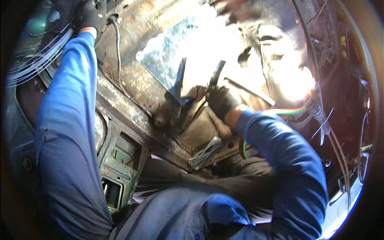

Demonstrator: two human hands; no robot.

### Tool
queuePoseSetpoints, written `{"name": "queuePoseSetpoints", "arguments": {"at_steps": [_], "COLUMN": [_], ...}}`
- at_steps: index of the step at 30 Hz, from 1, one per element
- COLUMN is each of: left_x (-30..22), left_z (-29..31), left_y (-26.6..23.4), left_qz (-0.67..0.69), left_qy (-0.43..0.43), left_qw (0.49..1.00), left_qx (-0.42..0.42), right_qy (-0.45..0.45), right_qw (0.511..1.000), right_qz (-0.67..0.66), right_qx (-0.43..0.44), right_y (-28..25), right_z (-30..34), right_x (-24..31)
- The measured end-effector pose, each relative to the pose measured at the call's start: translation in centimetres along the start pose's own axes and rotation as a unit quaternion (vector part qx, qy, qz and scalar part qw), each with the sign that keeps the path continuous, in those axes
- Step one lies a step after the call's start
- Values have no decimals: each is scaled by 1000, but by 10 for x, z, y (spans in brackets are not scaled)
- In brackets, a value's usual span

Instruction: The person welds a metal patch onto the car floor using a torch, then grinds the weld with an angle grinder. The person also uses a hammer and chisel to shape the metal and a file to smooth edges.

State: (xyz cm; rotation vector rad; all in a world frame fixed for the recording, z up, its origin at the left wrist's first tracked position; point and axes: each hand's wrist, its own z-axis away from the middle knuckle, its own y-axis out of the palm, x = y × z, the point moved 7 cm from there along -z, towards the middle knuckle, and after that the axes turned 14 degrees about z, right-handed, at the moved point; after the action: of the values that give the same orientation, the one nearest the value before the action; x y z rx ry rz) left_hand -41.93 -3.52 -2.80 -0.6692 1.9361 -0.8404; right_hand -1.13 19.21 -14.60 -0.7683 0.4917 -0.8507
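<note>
My right hand [222, 101], in a black glove, is closed low over the floor panel in the middle. A dark flat bar [217, 73] sticks up out of its grip; the bar's lower end is hidden. Beside it another dark strip-like shape [181, 76] stands out against a shiny metal sheet [168, 48], and I cannot tell if it is a shadow. My left hand [92, 17], also black-gloved, reaches far to the upper left against the vehicle body, beside a bundle of pale thin rods [44, 60]. Its fingers are dark and partly cut off by the frame.
A glaring lamp [298, 86] lights the rusty floor from the right, with a cable [338, 148] running from it. A thin dark strip [250, 91] lies near my right wrist. Coiled wire [205, 153] rests close to my legs. A red-green hose [290, 111] passes behind my right sleeve.
</note>
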Motion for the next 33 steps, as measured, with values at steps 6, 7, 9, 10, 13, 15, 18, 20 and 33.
{"name": "queuePoseSetpoints", "arguments": {"at_steps": [6,7,9,10,13,15,18,20,33], "left_x": [46,47,42,37,32,30,26,15,31], "left_z": [-3,-2,2,1,1,1,1,0,3], "left_y": [4,2,3,2,-1,-4,-4,-4,1], "left_qz": [-5,-7,11,-8,-28,-44,-68,-68,-1], "left_qy": [52,55,64,62,60,59,48,32,55], "left_qw": [998,998,998,998,998,997,996,997,998], "left_qx": [18,20,-3,-4,-9,-14,-20,-9,-18], "right_qy": [45,27,-8,21,-21,-83,-115,-87,232], "right_qw": [986,995,997,990,997,988,965,968,914], "right_qz": [-158,-89,48,80,-44,-18,-23,-32,-248], "right_qx": [-20,-34,-60,-113,56,131,235,235,-223], "right_y": [19,14,-3,5,27,18,-10,-41,-194], "right_z": [-21,-18,-5,-5,-16,5,37,61,79], "right_x": [13,12,14,16,16,16,-14,-48,-242]}}
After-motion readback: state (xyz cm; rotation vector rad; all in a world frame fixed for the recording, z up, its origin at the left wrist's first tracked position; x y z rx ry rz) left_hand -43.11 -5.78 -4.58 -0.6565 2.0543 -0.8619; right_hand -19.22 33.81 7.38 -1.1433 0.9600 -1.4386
